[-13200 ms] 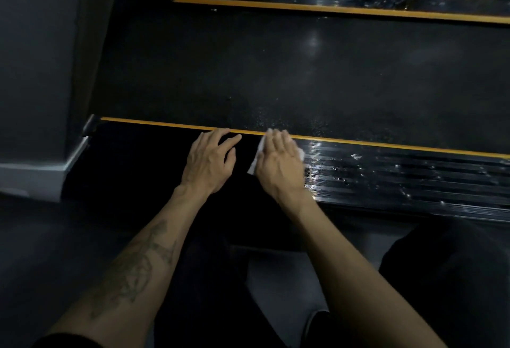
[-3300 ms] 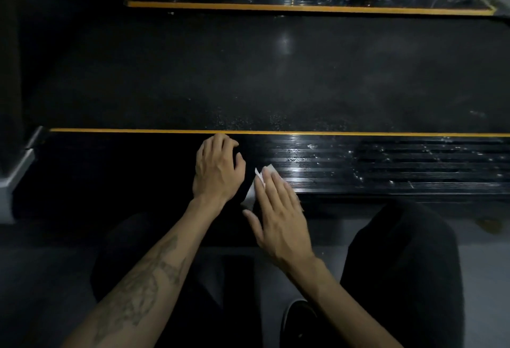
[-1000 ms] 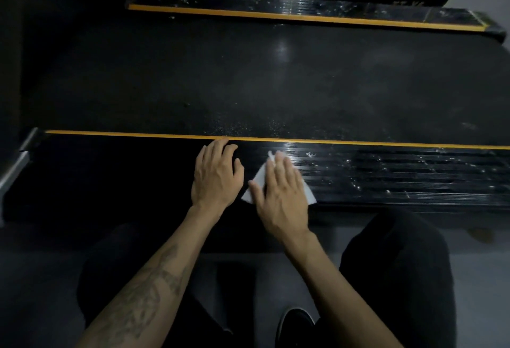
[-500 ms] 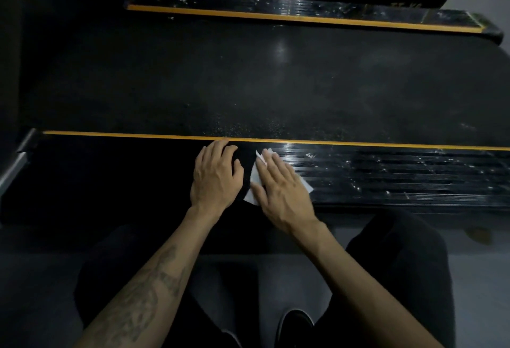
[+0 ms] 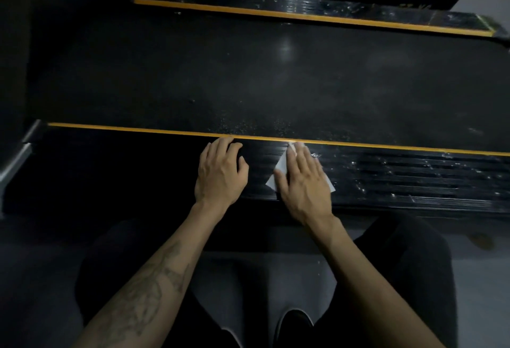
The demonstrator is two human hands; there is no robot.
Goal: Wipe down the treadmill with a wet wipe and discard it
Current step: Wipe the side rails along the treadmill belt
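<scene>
- The wet wipe [image 5: 277, 172], white and folded, is lying flat on the near side rail [image 5: 400, 179] of the treadmill, its corners showing on both sides of the hand covering it.
- The right hand [image 5: 302, 182] is pressing down on the wipe with straight fingers held together, palm flat, fingertips reaching almost to the yellow stripe [image 5: 138, 130] along the rail's inner edge; its grip is not curling round the wipe, only pressing it to the rail.
- The left hand [image 5: 220, 172] is resting on the same rail just beside the right hand, holding nothing, with its fingers bending slightly at the tips near the stripe.
- The ribbed part of the rail to the right of the hands is glinting with pale specks and wet-looking streaks; the part to the left is lying in deep shadow.
- The wide black treadmill belt [image 5: 262, 79] is stretching beyond the stripe, with a dusting of light specks near the hands and a dim reflection further up.
- The far side rail [image 5: 331, 10], with its own yellow edge, is running along the top of the view.
- The left forearm is showing a tattoo [image 5: 146, 300].
- Dark trouser legs and a dark shoe [image 5: 294, 325] are showing on the grey floor [image 5: 262, 278] below the arms.
</scene>
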